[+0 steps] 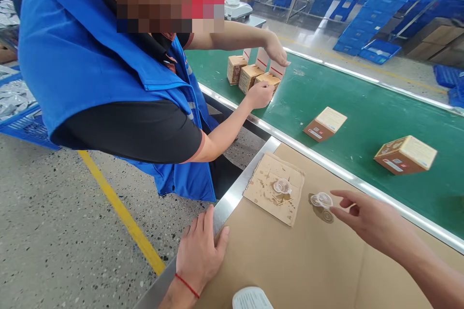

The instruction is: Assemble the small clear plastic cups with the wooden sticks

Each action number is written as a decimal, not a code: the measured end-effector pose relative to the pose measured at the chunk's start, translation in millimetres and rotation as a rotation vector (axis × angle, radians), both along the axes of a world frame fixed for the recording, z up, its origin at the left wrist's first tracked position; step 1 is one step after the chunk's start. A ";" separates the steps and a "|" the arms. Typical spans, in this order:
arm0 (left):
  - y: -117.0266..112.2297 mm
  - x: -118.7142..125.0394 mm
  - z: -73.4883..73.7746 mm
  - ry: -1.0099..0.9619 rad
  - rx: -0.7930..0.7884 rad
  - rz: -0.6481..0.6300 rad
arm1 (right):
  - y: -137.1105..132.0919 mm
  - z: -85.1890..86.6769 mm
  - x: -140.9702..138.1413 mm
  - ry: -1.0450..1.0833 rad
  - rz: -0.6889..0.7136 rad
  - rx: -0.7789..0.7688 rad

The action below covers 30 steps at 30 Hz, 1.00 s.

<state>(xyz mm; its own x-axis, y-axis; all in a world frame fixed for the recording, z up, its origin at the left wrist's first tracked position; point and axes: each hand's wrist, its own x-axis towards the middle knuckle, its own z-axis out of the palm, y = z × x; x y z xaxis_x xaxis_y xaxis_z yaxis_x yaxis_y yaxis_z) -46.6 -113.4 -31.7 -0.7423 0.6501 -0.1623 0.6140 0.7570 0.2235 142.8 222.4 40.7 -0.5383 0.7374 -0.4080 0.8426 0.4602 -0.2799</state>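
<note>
My left hand (200, 251) lies flat with fingers spread on the near corner of the cardboard-covered table (297, 260), a red string round its wrist. My right hand (366, 219) hovers open over the cardboard, fingertips just right of a small clear plastic cap (322, 199). A second clear cap (282, 186) sits on a stained square of cardboard (261, 193) beside it.
A co-worker in a blue vest (90, 58) stands at the left, both hands on open small boxes (250, 76) on the green conveyor belt (362, 116). Two closed boxes (325, 124) (405, 154) lie on the belt. A white object (252, 298) sits at the bottom edge. Blue crates (377, 14) stack behind.
</note>
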 end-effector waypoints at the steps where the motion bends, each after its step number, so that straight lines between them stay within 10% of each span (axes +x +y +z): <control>1: 0.0 -0.7 -0.4 0.006 0.007 -0.002 | 0.1 -2.5 0.9 0.013 -0.003 0.015; 30: 12.7 -11.1 7.2 0.023 0.005 -0.013 | 10.6 -16.9 -10.6 0.043 0.022 0.018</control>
